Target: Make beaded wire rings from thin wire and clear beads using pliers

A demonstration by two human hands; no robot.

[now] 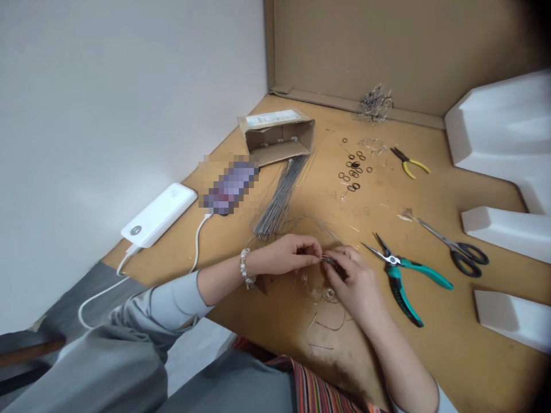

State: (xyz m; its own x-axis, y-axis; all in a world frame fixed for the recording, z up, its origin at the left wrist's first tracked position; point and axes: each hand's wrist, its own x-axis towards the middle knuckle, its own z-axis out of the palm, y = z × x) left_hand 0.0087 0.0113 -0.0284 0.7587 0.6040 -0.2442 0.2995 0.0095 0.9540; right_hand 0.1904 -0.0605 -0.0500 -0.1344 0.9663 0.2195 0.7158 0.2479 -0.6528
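My left hand (286,254), with a beaded bracelet (246,268) at its wrist, pinches one end of a small wire piece (326,258). Close against it, my right hand (350,278) has its fingers closed on the same wire piece. Fingers cover most of that piece, so its shape is unclear. Below the hands lie clear beads (329,295) and bent lengths of thin wire (329,327). A bundle of straight grey wires (278,201) lies beyond my left hand. Teal-handled long-nose pliers (394,264) rest open to the right of my right hand.
Scissors (456,249), yellow-handled pliers (407,162) and black rings (353,169) lie on the table. An open cardboard box (279,143) stands at the back, with a wire tangle (375,104) farther right. A phone (232,186) and power bank (159,215) are left; white foam (503,126) lines the right.
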